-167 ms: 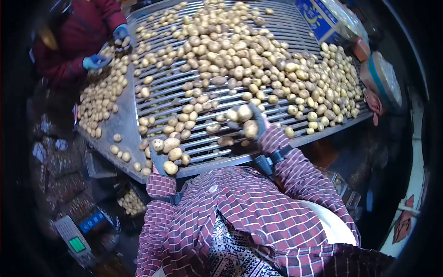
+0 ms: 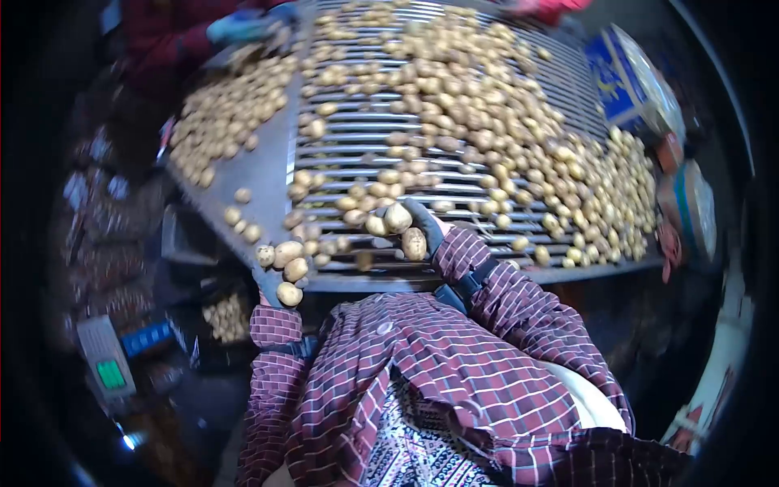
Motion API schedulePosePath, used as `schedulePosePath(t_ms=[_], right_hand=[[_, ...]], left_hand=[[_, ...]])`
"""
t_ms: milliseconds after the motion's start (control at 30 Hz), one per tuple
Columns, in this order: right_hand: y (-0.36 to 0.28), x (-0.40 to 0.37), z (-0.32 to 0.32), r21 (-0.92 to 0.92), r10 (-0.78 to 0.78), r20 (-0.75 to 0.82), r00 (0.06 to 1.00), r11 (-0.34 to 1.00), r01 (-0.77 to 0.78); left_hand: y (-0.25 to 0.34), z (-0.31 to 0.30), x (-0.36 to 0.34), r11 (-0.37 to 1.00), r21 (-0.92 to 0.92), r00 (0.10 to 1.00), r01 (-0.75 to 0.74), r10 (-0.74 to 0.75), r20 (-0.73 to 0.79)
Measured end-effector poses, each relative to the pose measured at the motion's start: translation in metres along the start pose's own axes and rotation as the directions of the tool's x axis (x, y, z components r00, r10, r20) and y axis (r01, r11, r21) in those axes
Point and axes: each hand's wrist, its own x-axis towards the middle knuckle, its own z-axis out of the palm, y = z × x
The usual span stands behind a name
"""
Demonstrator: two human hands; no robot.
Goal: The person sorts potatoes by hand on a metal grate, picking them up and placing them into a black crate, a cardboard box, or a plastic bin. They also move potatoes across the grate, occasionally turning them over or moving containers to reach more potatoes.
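I see potatoes (image 2: 454,97) across the slatted table (image 2: 365,284) ahead, massed middle to right | box (image 2: 621,81) by its far right edge | more potatoes on the left panel (image 2: 253,178) | readout unit (image 2: 105,357) lower left

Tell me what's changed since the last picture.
Against the slatted table, the right hand and left hand both moved left, ending slightly closer together. Both still hold potatoes; no pickup or release is clear. The blue box stayed put.

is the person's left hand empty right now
No, the left hand is cupped around several potatoes.
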Motion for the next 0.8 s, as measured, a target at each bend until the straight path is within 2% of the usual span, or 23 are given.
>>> schedulePosePath(t_ms=[33,100,133,167,200,267,300,367,400,433,467,500,533,567,600,633,667,700,733,767,800], right_hand=[[-0.023,0.012,0.007,-0.013,0.058,0.111,0.992,0.998,-0.057],[-0.021,0.032,0.049,-0.367,-0.003,0.296,0.955,0.923,0.116],[-0.01,0.051,0.054,-0.102,0.307,0.211,0.928,0.951,-0.291],[-0.01,0.055,0.087,-0.298,0.257,0.181,0.949,0.934,-0.196],[-0.002,0.066,0.097,-0.166,0.362,0.186,0.913,0.928,-0.334],[-0.006,0.049,0.166,-0.173,0.402,0.3,0.865,0.915,-0.365],[0.011,0.065,0.169,-0.397,0.398,0.363,0.843,0.884,-0.247],[0.043,0.097,0.173,-0.723,0.384,0.483,0.787,0.682,0.11],[0.061,0.129,0.174,-0.633,0.581,0.444,0.682,0.742,-0.221],[0.07,0.134,0.203,-0.642,0.558,0.391,0.732,0.735,-0.217],[0.094,0.156,0.218,-0.557,0.585,0.526,0.618,0.786,-0.269],[0.104,0.169,0.226,-0.563,0.644,0.511,0.569,0.751,-0.345],[0.106,0.169,0.245,-0.565,0.702,0.487,0.52,0.707,-0.425],[0.121,0.178,0.255,-0.516,0.671,0.57,0.474,0.741,-0.429],[0.14,0.185,0.256,-0.464,0.631,0.645,0.431,0.772,-0.435],[0.163,0.194,0.249,-0.533,0.484,0.482,0.73,0.823,-0.194],[0.165,0.195,0.243,-0.503,0.53,0.426,0.733,0.812,-0.295],[0.161,0.196,0.232,-0.464,0.573,0.366,0.733,0.796,-0.39],[0.152,0.197,0.224,-0.414,0.61,0.314,0.728,0.778,-0.473],[0.137,0.19,0.221,-0.463,0.618,0.279,0.735,0.757,-0.461],[0.119,0.179,0.22,-0.375,0.648,0.266,0.714,0.751,-0.543]], left_hand=[[0.002,-0.005,0.012,0.997,-0.003,0.994,-0.075,0.075,-0.073],[0.023,-0.036,-0.031,0.971,-0.044,0.957,-0.233,0.222,-0.186],[0.023,-0.052,-0.051,0.949,-0.061,0.928,-0.309,0.287,-0.237],[0.025,-0.095,-0.066,0.941,-0.088,0.924,-0.326,0.298,-0.241],[0.02,-0.125,-0.088,0.92,-0.079,0.902,-0.385,0.356,-0.244],[0.002,-0.154,-0.148,0.882,-0.156,0.845,-0.446,0.357,-0.398],[0.0,-0.185,-0.148,0.702,-0.519,0.828,-0.487,0.56,-0.02],[-0.014,-0.219,-0.175,0.71,-0.609,0.734,-0.354,0.614,0.29],[-0.027,-0.264,-0.178,0.642,-0.721,0.748,-0.263,0.607,0.268],[-0.027,-0.246,-0.185,0.424,-0.872,0.802,-0.247,0.594,0.062],[-0.027,-0.225,-0.192,0.171,-0.943,0.819,-0.285,0.555,-0.147],[-0.021,-0.225,-0.196,0.391,-0.766,0.778,-0.51,0.59,-0.217],[-0.018,-0.222,-0.199,0.558,-0.493,0.729,-0.667,0.628,-0.274],[-0.017,-0.218,-0.203,0.63,-0.356,0.723,-0.691,0.595,-0.35],[-0.02,-0.217,-0.201,0.605,-0.436,0.742,-0.666,0.597,-0.305],[-0.019,-0.221,-0.198,0.583,-0.512,0.76,-0.631,0.598,-0.254],[-0.013,-0.218,-0.193,0.562,-0.584,0.774,-0.585,0.601,-0.198],[-0.01,-0.215,-0.186,0.57,-0.624,0.762,-0.535,0.644,-0.066],[-0.003,-0.225,-0.183,0.593,-0.608,0.768,-0.527,0.639,-0.043],[0.0,-0.239,-0.179,0.617,-0.594,0.776,-0.516,0.63,-0.019],[0.005,-0.25,-0.178,0.643,-0.573,0.783,-0.508,0.622,0.004]])
